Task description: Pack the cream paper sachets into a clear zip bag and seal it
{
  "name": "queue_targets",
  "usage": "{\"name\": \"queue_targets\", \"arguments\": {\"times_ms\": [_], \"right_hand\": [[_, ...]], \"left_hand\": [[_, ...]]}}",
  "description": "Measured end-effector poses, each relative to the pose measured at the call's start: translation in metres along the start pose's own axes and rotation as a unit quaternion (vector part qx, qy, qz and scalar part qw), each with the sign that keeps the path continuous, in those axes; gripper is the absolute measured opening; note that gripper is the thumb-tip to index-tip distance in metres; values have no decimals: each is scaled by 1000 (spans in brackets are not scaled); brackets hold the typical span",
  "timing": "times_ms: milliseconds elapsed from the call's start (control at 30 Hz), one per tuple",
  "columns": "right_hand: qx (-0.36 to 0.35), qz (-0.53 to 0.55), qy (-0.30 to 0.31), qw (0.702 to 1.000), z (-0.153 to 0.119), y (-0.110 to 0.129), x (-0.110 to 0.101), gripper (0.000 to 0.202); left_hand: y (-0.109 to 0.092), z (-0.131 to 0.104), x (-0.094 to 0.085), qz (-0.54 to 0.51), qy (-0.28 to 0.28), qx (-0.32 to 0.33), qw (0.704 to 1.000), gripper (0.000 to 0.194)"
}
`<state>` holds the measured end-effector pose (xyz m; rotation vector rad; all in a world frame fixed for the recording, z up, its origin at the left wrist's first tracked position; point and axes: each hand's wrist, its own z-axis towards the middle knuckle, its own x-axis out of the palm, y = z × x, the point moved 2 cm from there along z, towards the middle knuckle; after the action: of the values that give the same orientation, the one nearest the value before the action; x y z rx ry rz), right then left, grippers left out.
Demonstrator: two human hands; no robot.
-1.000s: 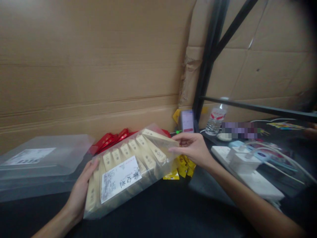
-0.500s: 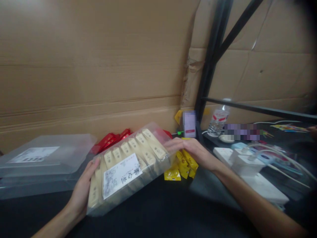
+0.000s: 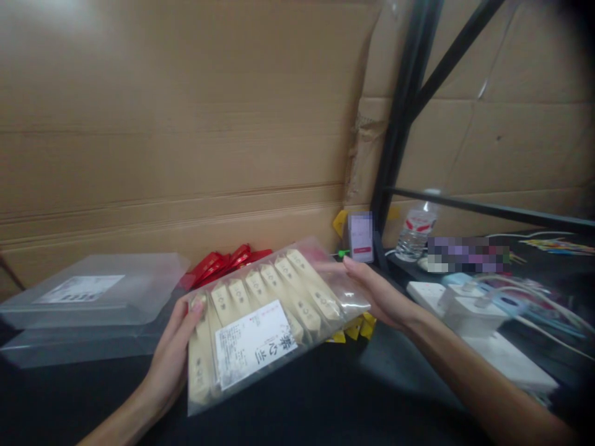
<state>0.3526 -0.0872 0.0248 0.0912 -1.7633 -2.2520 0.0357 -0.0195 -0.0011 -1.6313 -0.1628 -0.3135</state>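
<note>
A clear plastic bag (image 3: 356,296) full of beige packets (image 3: 253,291) is held up at a tilt, its right end higher than its left. A white label (image 3: 253,344) with dark printing lies across its front. My left hand (image 3: 179,337) grips the bag's left edge, thumb in front and fingers behind. At the upper right end, my right hand (image 3: 376,291) is closed on the loose film, with its fingers partly hidden behind it. Yellow packets (image 3: 356,328) lie on the dark tabletop behind the bag, mostly covered by it.
Frosted plastic boxes (image 3: 153,285) are stacked at left, the upper one labelled. Red packets (image 3: 223,263) lie near the cardboard wall (image 3: 186,124). A phone (image 3: 361,238), a water bottle (image 3: 416,232), white chargers (image 3: 474,310) with cables and a black metal frame (image 3: 400,118) are at right.
The bag has shifted right and slightly down, with my left hand moving along. Its right end film is now pulled out flatter by my right hand, covering more of the yellow packets.
</note>
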Motion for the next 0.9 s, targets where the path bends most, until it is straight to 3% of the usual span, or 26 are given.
{"name": "queue_targets", "arguments": {"times_ms": [167, 300, 433, 600, 800, 900], "right_hand": [[31, -13, -61, 998, -2, 2, 0, 51], [64, 36, -63, 995, -2, 0, -2, 53], [92, 69, -42, 992, -1, -4, -4, 52], [85, 109, -49, 989, 3, -9, -6, 54], [45, 106, -147, 983, 4, -10, -13, 61], [10, 120, -201, 972, 3, -7, -22, 52]], "left_hand": [[-2, -2, 3, 18, 31, 24, 999, 53], [-4, -7, 8, 12, 42, 32, 999, 54], [-5, -8, 9, -6, 38, -2, 999, 58], [-18, -12, 16, -100, 73, -60, 990, 51], [-22, 7, 1, -67, 119, 64, 989, 45], [-12, 21, -15, 62, 107, 171, 977, 38]]}}
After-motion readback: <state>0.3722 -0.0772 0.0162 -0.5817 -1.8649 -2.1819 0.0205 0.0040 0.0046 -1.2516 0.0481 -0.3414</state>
